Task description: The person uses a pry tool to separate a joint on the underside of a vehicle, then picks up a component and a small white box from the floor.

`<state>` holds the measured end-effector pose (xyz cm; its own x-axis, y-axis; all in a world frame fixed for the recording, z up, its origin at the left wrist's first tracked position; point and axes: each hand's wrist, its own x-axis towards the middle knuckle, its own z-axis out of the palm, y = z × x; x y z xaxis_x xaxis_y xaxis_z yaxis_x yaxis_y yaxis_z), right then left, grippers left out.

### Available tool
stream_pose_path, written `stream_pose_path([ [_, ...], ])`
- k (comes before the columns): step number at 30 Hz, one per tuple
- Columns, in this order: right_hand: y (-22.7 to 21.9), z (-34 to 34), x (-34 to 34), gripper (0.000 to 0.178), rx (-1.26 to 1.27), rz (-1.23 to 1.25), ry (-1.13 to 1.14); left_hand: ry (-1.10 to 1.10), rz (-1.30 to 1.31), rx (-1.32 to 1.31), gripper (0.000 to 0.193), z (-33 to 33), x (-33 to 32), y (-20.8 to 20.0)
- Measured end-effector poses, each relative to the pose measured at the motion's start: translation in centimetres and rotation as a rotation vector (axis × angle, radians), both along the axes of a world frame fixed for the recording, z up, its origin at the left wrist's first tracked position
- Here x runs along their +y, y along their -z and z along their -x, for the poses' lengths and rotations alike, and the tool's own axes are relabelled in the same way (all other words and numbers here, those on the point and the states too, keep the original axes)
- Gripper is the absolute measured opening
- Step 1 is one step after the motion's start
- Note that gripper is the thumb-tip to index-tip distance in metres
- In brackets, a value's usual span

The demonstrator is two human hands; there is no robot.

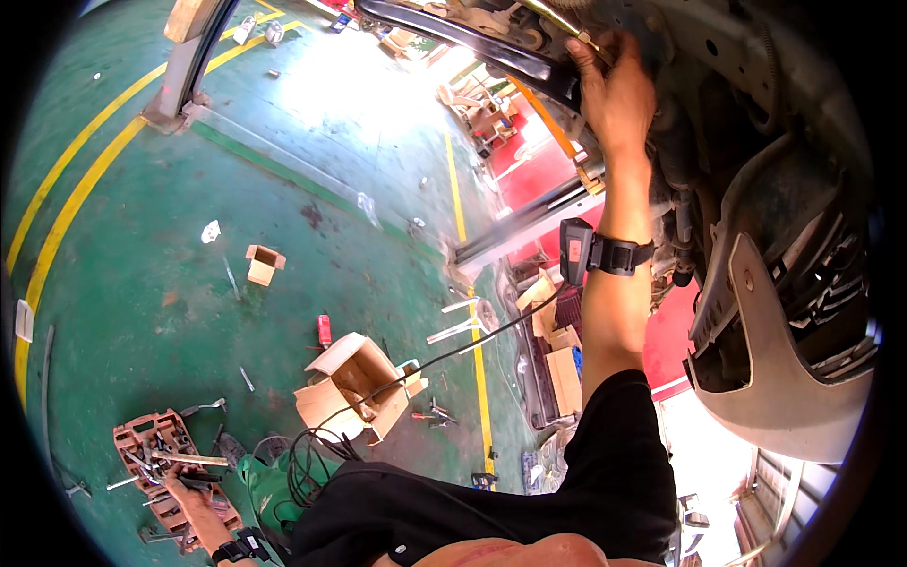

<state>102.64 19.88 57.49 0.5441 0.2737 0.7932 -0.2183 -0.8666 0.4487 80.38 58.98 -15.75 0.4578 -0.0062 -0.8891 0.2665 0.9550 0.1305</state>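
Observation:
My right hand (pixel 619 99) is raised to the vehicle's underside (pixel 699 57), its thumb and fingers closed around the lower end of a gold-coloured metal rod (pixel 559 17). A long black bar (pixel 472 42) runs beside that hand. Low on the left, my left hand (pixel 182 493) appears over an open brown tool case (pixel 142 430) full of metal tools. Its fingers are curled near a dark object (pixel 200 480), and a pale stick-like handle (pixel 194 459) lies just above them; what the fingers hold is not clear.
An opened cardboard box (pixel 326 402) stands on the green floor, near a red can (pixel 324 330). A smaller box (pixel 265 265) lies farther off. A black cable (pixel 453 350) hangs from the device on my right wrist. A grey bumper-like panel (pixel 794 416) curves at the right.

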Motion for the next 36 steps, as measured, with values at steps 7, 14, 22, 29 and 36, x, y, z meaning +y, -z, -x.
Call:
stream_pose_path([
  [7,-0.8,-0.2,-1.1,0.047,0.021,-0.125,-0.037,0.020,-0.024,-0.007,0.017,-0.3,0.3,0.9],
  [14,0.7,0.4,1.0,0.037,-0.015,-0.118,-0.184,0.018,0.019,-0.047,0.017,-1.0,0.1,-0.6],
  [22,-0.6,-0.4,-1.2,0.037,-0.047,-0.106,-0.069,0.052,-0.035,-0.068,0.017,-0.9,-0.6,-1.0],
  [29,0.5,0.1,0.2,0.033,0.027,-0.029,-0.250,0.028,-0.042,-0.064,0.015,0.2,-0.8,-0.9],
  [36,0.4,-0.8,-0.7,0.031,-0.059,-0.014,-0.169,0.007,-0.029,-0.040,0.012,1.9,0.0,1.0],
])
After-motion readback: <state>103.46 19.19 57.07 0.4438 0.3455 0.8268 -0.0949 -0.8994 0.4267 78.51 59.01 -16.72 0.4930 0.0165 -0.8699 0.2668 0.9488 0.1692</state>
